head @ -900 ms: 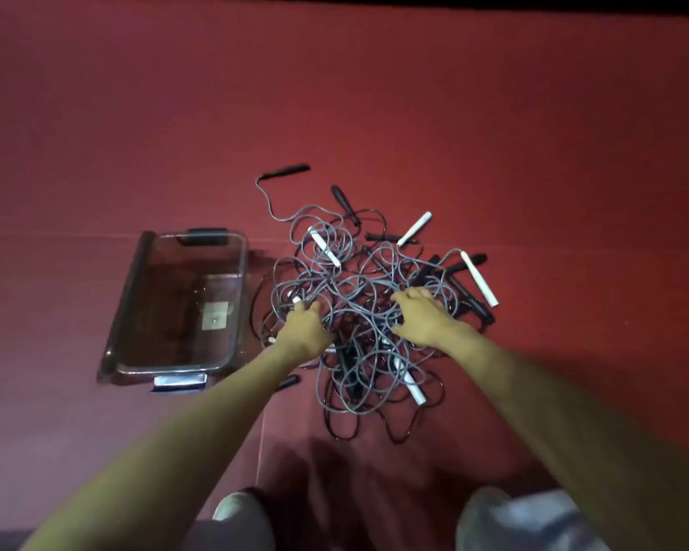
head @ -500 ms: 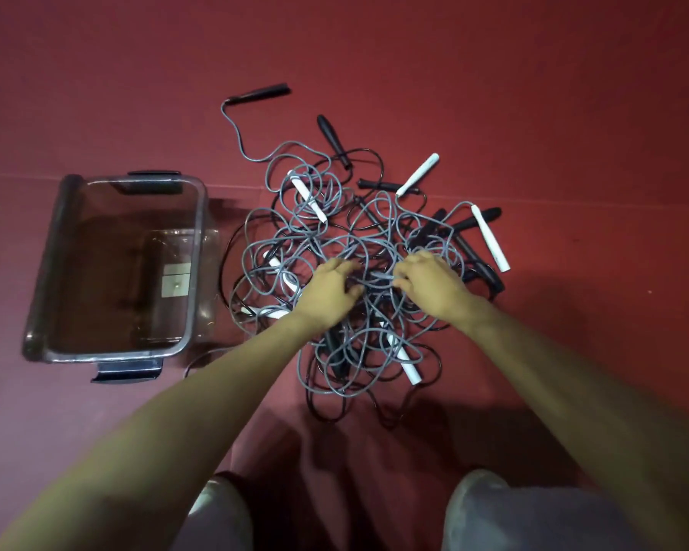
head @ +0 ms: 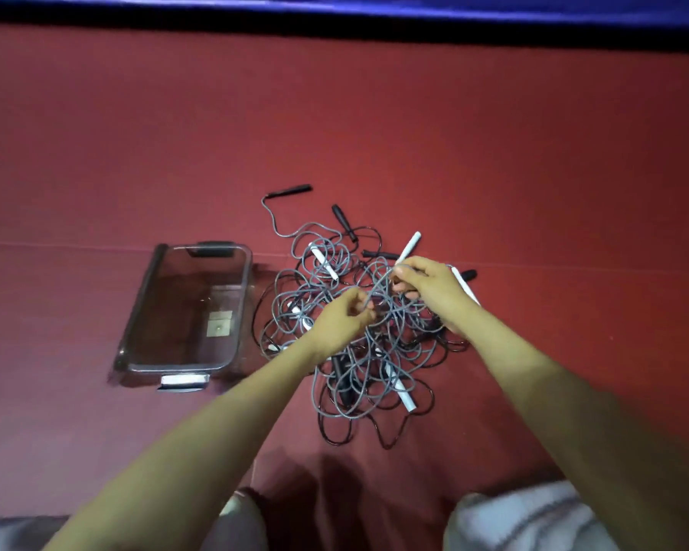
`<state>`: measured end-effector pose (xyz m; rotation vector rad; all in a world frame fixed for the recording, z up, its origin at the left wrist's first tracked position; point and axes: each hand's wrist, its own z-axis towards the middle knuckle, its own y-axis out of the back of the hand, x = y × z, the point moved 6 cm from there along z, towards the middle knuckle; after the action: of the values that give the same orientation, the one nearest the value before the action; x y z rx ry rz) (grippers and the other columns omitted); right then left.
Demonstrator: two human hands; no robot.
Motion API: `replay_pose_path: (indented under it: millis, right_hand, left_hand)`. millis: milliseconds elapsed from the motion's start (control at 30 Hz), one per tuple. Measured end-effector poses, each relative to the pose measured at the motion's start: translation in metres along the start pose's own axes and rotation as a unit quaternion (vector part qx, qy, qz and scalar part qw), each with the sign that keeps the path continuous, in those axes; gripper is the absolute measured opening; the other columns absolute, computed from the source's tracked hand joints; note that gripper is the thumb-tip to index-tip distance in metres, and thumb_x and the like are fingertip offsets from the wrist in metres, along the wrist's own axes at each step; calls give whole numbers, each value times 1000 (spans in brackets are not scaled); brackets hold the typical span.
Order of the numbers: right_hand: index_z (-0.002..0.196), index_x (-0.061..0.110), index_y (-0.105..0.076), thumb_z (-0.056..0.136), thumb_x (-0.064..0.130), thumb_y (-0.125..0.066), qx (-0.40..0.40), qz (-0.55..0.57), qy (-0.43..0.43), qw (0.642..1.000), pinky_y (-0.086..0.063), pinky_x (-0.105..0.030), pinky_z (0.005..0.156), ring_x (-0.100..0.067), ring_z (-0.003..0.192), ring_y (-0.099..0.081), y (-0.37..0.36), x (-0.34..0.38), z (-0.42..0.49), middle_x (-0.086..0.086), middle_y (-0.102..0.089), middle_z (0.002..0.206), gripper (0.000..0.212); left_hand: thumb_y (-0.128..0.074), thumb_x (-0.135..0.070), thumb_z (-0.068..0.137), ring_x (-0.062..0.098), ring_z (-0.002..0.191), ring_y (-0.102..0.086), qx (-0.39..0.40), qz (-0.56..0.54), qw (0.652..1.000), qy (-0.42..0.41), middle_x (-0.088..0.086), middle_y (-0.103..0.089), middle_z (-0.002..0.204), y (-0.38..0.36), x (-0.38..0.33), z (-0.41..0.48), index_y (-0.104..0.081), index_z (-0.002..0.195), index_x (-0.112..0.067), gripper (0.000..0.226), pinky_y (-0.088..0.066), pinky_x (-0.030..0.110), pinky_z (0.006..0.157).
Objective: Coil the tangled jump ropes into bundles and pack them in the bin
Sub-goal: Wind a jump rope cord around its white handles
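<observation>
A tangled heap of grey and black jump ropes (head: 337, 375) with white handles and black handles lies on the red floor mat. Both my hands are raised just above the heap. My left hand (head: 341, 322) pinches a grey rope strand. My right hand (head: 426, 286) pinches the same grey strand a little farther along, so a short arc of rope spans between them. A clear plastic bin (head: 144, 308) with dark handles stands left of the heap and holds no ropes.
A black handle (head: 291, 190) on a loose grey strand lies apart at the far side of the heap. A blue band (head: 335, 4) runs along the mat's far edge. My knees (head: 514, 518) show at the bottom.
My hands have lifted off the heap, each now pinching one grey strand and raising it. The camera view has tilted up, showing more of the far mat.
</observation>
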<state>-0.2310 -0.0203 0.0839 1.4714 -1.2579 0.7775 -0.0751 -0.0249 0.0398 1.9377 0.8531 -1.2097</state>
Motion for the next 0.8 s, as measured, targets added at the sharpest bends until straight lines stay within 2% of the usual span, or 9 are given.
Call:
replay_pose_path:
  millis: [167, 300, 400, 500, 567, 633, 700, 767, 800]
  right_hand:
    - [93, 7, -59, 100, 12, -50, 16, 59, -12, 998, -60, -29, 61, -15, 76, -62, 2, 51, -48, -4, -61, 89, 12]
    - [88, 6, -45, 101, 5, -42, 9, 208, -90, 974, -60, -35, 56, -25, 75, -61, -4, 68, -87, -16, -54, 87, 13]
    - [90, 6, -43, 101, 2, -41, -22, 281, -105, 954, -60, -39, 57, -28, 74, -58, -2, 71, -98, -17, -51, 85, 11]
    - [92, 2, -48, 99, 0, -45, -78, 317, -127, 937, -57, -43, 79, -26, 78, -57, 10, 67, -99, -17, -51, 88, 8]
    - [86, 3, -52, 96, 2, -51, -105, 241, -148, 953, -52, -41, 84, -21, 79, -54, 15, 65, -103, -12, -51, 87, 11]
    - [83, 10, -56, 93, 12, -58, -120, -6, -133, 984, -48, -44, 94, -23, 97, -53, 23, 71, -109, -12, -55, 102, 10]
    - [79, 14, -59, 90, 23, -61, -116, -259, -63, 957, -30, -42, 111, -29, 130, -36, 24, 88, -113, -13, -47, 135, 15]
    - [78, 14, -62, 90, 23, -61, -46, -323, 38, 945, -13, -41, 116, -21, 143, -19, 11, 105, -118, -3, -34, 150, 15]
    - [76, 14, -61, 91, 23, -60, 2, -314, 60, 947, -16, -42, 115, -19, 140, -27, 3, 109, -120, 0, -41, 147, 17]
  left_hand:
    - [-55, 0, 94, 15, 80, -54, -73, -40, 996, -28, -2, -59, 96, 13, -35, -50, -53, 103, -16, 18, -44, 19, 68]
    - [-60, 1, 90, 7, 94, -57, -69, -18, 997, -9, -1, -50, 129, -2, -56, -76, -41, 141, -11, 56, -47, 20, 76]
    - [-52, -6, 96, 8, 108, -53, 42, 66, 997, -6, -1, -60, 121, -25, -52, -90, -58, 125, -9, 30, -41, 14, 88]
    - [-57, -27, 96, 11, 79, -53, 55, 129, 990, 11, -4, -60, 81, -17, -30, -105, -62, 84, -20, 15, -41, 24, 76]
    - [-59, -32, 95, 14, 71, -49, 21, 133, 991, -11, 0, -57, 76, 4, -28, -115, -60, 80, -15, 22, -40, 25, 68]
    - [-56, -32, 97, 15, 72, -51, -32, 153, 986, -56, 4, -59, 80, 36, -50, -124, -62, 85, -12, 24, -42, 26, 68]
    - [-55, -33, 97, 15, 73, -57, -78, 154, 981, -87, 3, -66, 81, 70, -71, -126, -63, 85, -19, 20, -48, 31, 73]
    - [-56, -33, 97, 19, 71, -60, -85, 121, 984, -95, 9, -70, 80, 91, -83, -126, -63, 80, -25, 20, -52, 40, 73]
    - [-56, -32, 97, 21, 71, -60, -83, 113, 986, -88, 11, -70, 78, 93, -84, -126, -64, 80, -24, 20, -52, 43, 72]
